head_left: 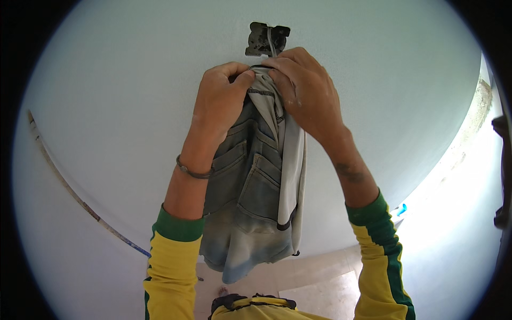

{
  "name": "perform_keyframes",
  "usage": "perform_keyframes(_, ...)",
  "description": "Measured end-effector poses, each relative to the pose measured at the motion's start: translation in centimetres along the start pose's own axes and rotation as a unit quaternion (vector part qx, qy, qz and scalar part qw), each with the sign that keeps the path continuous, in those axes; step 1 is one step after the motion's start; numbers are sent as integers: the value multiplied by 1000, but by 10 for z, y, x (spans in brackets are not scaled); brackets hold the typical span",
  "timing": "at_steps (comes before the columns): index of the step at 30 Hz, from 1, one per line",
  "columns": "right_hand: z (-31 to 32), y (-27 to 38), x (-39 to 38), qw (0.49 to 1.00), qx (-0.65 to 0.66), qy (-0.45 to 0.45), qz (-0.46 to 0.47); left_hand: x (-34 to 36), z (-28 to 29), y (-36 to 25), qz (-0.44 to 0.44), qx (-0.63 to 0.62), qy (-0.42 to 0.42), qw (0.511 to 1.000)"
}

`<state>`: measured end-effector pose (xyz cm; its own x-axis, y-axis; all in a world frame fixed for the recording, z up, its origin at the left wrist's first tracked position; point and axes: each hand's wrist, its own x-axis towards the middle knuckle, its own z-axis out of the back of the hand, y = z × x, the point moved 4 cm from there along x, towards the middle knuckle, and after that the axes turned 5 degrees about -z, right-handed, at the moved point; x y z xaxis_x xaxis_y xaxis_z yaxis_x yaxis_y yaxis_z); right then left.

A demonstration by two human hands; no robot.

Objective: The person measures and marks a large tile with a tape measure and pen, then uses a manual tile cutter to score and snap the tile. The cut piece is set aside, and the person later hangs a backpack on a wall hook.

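Note:
Both arms reach up to a pale wall, where a light grey garment [265,88] with dark stitching hangs together with faded denim trousers [229,176]. My left hand [221,96] pinches the grey garment's top edge between thumb and fingers. On the other side my right hand [309,88] grips the same bunched top, its fingertips partly hidden behind the cloth. Just above them a dark square wall box [260,40] is set into the wall, and a pale wire [271,42] runs down out of it. What the clothes hang from is hidden by my hands.
A long thin pole [69,189] leans along the wall at the left. Bright light comes in at the right, beside a rough-edged opening [482,98]. A small blue object [401,209] lies past my right sleeve. Pale floor [320,272] shows below the clothes.

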<state>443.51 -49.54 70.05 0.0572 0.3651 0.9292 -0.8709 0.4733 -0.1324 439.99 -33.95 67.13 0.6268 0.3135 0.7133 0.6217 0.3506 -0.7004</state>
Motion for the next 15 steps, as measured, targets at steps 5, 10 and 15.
perform_keyframes(5, -5, 2, 2, 997, 39, -15, -66, 9, 0, -3, -5, 14, 0, 1000)
perform_keyframes(10, -9, -6, 24, 999, 0, -15, -43, 15, -2, -5, -1, 85, 4, 996)
perform_keyframes(15, -5, -7, 15, 999, -21, -14, 26, 10, -7, -8, -59, 195, -23, 979)
